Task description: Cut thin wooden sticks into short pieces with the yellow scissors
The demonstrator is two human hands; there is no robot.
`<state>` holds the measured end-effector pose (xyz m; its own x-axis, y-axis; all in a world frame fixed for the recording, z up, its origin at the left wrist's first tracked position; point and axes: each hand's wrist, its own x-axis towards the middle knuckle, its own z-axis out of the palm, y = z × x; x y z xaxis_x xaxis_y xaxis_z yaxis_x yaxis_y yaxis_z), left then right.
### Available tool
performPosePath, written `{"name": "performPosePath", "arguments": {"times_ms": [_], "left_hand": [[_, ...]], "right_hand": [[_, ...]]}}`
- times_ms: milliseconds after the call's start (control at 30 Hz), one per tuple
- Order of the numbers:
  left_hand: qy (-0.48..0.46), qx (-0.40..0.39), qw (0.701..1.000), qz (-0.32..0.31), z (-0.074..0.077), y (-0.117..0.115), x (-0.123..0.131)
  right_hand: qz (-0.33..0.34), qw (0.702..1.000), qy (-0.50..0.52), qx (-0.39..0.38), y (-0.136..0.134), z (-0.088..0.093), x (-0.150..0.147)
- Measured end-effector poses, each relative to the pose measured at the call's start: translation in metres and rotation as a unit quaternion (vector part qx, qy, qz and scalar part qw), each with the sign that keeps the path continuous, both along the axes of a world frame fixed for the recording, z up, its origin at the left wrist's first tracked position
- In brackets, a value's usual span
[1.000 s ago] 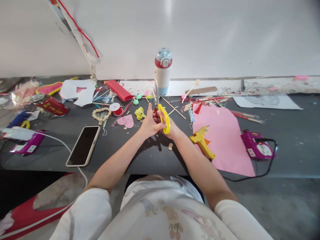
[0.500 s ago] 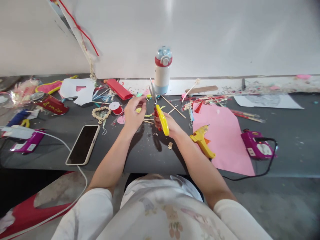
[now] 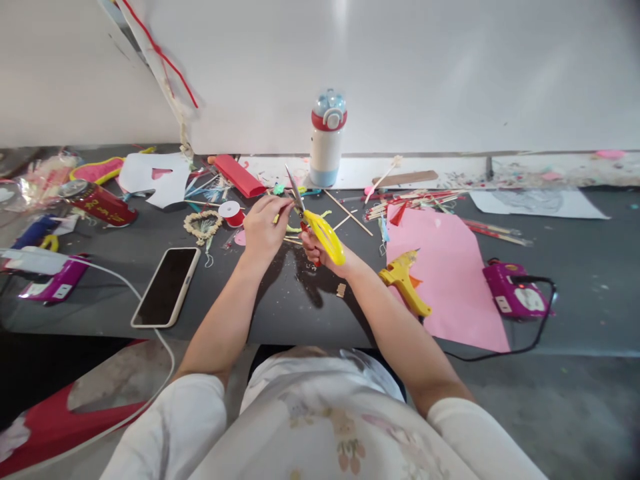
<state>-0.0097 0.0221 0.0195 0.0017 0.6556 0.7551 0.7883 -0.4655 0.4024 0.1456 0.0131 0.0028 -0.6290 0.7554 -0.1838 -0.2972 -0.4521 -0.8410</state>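
Note:
My right hand (image 3: 316, 245) is wrapped round a pair of scissors (image 3: 324, 235) with a yellow and a red handle, held above the dark table. The metal blades tilt up and to the left, and how far apart they are is hard to see. Beside the blades is my left hand (image 3: 269, 221), its thumb and fingertips pinched together. Whatever they hold is too small to make out. A spool of red ribbon (image 3: 231, 214) and a heart-shaped beige ring (image 3: 203, 228) lie left of this hand. Thin wooden sticks (image 3: 349, 212) lie behind my right hand.
A water bottle (image 3: 327, 143) stands at the back. On the right are pink paper (image 3: 450, 267), a yellow glue gun (image 3: 404, 283) and a purple power socket (image 3: 515, 290) with a black cable. At left lie a phone (image 3: 167, 287), a red can (image 3: 103, 203) and a white cable (image 3: 117, 274).
The scissors have tilted to the left, bringing their blades close to my left fingers. My left hand has gone from loosely spread fingers to a pinch.

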Motion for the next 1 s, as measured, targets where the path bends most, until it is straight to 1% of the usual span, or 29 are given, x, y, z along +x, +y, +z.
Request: {"name": "performPosePath", "arguments": {"times_ms": [133, 267, 333, 400, 567, 767, 1000], "left_hand": [[0.005, -0.010, 1.000, 0.012, -0.001, 0.000, 0.001], [0.014, -0.003, 1.000, 0.019, 0.002, -0.002, 0.002], [0.013, -0.001, 1.000, 0.013, 0.004, -0.002, 0.001], [0.005, -0.002, 1.000, 0.008, 0.004, -0.002, 0.001], [-0.011, -0.025, 1.000, 0.001, 0.001, -0.002, 0.001], [0.018, -0.027, 0.999, 0.004, 0.001, -0.003, 0.002], [0.027, -0.031, 0.999, -0.001, 0.000, -0.003, 0.004]], "right_hand": [[0.002, 0.999, 0.007, -0.031, 0.005, -0.008, -0.002], [0.012, 0.998, 0.016, -0.060, 0.011, -0.015, -0.003], [0.022, 0.997, 0.029, -0.065, 0.011, -0.014, -0.003], [0.033, 0.996, 0.037, -0.073, 0.009, -0.010, -0.002], [0.019, 0.997, 0.034, -0.074, 0.003, 0.003, 0.002], [0.016, 0.998, 0.039, -0.044, 0.003, -0.001, 0.003], [0.011, 0.998, 0.034, -0.054, 0.004, -0.003, 0.002]]}}
